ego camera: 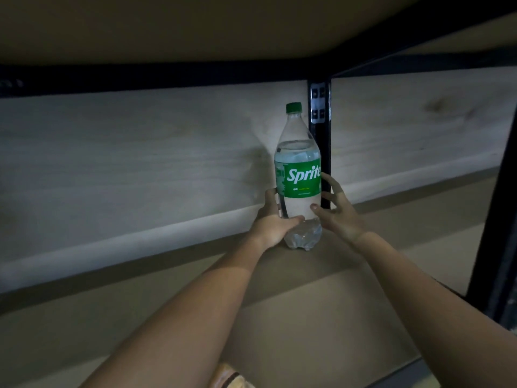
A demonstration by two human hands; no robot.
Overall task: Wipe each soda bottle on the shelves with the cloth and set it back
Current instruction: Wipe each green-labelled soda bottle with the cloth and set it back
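Observation:
A clear Sprite bottle (298, 175) with a green cap and green label stands upright at the back of the shelf board (321, 303), beside the black upright post. My left hand (272, 222) grips the lower part of the bottle from the left, thumb across the front. On the right, my right hand (337, 210) has its fingers spread, with the thumb tip and fingertips touching the bottle's side. A scrap of tan fabric (232, 378), possibly the cloth, shows at the bottom edge below my left forearm.
A black metal post (320, 130) rises directly behind the bottle. The pale back wall (140, 163) closes off the rear. The shelf above (195, 26) hangs low overhead. A second black post (495, 247) stands at the right edge.

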